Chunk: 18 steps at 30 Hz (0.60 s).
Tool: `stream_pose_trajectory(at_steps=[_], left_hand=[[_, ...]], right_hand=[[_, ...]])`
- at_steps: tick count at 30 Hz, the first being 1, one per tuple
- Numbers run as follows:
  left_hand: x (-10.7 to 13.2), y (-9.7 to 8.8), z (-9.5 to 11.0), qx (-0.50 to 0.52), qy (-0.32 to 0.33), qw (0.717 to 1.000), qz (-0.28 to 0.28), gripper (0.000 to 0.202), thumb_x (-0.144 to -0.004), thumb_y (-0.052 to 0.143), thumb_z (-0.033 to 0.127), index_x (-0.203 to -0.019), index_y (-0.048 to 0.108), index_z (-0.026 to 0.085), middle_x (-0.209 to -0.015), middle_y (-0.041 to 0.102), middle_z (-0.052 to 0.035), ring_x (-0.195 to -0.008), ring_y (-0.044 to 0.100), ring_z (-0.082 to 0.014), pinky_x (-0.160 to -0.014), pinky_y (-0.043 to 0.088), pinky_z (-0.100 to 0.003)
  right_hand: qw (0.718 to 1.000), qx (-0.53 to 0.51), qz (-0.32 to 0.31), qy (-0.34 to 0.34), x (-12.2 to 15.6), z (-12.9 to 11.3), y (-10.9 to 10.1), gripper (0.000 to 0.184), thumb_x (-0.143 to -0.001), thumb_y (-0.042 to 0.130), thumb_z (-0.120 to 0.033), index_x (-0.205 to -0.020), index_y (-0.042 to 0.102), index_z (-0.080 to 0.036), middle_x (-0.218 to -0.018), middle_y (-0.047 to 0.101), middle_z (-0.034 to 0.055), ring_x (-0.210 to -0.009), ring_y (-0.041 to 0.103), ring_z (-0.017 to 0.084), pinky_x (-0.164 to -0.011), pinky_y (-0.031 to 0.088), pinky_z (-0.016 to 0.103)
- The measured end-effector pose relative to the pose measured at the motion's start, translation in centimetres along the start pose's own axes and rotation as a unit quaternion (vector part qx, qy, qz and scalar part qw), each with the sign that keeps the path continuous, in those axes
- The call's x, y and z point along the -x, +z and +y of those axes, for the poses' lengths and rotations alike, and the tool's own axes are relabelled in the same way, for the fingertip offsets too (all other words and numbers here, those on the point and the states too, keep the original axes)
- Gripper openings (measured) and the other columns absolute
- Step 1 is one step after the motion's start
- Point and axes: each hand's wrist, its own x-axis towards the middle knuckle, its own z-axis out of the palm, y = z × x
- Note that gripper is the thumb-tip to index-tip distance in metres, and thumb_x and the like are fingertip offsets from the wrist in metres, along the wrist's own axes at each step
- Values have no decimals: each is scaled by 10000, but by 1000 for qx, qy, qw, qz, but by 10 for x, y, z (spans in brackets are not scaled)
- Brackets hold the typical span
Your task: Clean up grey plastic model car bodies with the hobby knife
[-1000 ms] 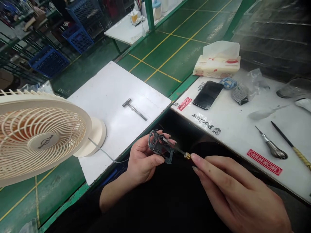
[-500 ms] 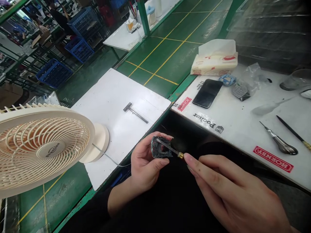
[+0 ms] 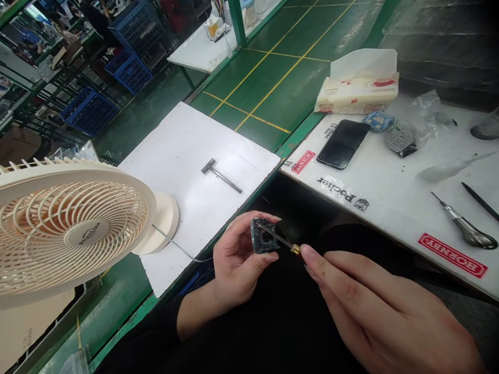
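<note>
My left hand [image 3: 238,259] is closed around a small dark model part [image 3: 257,236], pinched at its edges between thumb and fingers. The part is hollow, with an open frame facing up. My right hand [image 3: 374,301] grips a slim hand tool [image 3: 295,249] with a brass collar and a thin flat metal shaft. The tool's tip reaches into the part's hollow side; whether it is a file or a blade I cannot tell. Its handle is hidden in my fingers. Both hands are above my lap, between the two work surfaces.
A beige fan [image 3: 88,234] stands left on a white board [image 3: 187,156], with a T-shaped metal piece [image 3: 222,176]. On the right table are a phone [image 3: 343,144], a tissue pack [image 3: 358,91], a plastic bag [image 3: 405,137], a metal-handled pick [image 3: 463,223] and a black pointed tool [image 3: 479,200].
The view has shifted slightly, and both hands appear a little further right. The part is turned slightly in my left hand; the tool's tip stays in its hollow.
</note>
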Motion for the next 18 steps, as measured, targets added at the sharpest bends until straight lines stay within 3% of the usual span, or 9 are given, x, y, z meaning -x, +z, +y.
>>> stream_pose_trajectory(at_steps=[3,8,13,18], left_hand=[[1,-2,0,-7,3,1000,5,582,-1012,999,253,-1565,820,279,-1452,833,-145,-1327,834,-328,-1129,712,-458],[1,-4,2,-12,3,1000,2,566,-1016,995,248,-1555,825,269,-1434,839,-148,-1315,836,-331,-1114,711,-461],[1,-7,4,-23,8,1000,3,557,-1018,995,263,-1550,832,260,-1414,843,-149,-1326,829,-336,-1156,700,-484],[2,-10,2,-38,14,999,3,576,-1005,1003,278,-1555,832,275,-1404,847,-147,-1308,835,-338,-1113,718,-470]], right_hand=[[1000,-8,10,-4,-3,-1,1,620,-1133,732,-6,-1726,722,-185,-1406,888,82,-1064,887,231,-895,720,324],[999,-34,-12,27,-7,-5,0,629,-1123,607,82,-1659,768,-203,-1422,868,62,-1136,887,203,-1001,720,305],[1000,-13,10,-3,-9,-4,4,479,-1166,724,-12,-1620,759,-159,-1369,902,61,-1111,884,188,-960,718,273],[998,-49,-20,16,-8,-4,4,497,-1188,640,0,-1626,773,-193,-1411,887,27,-1194,868,155,-1074,688,245]])
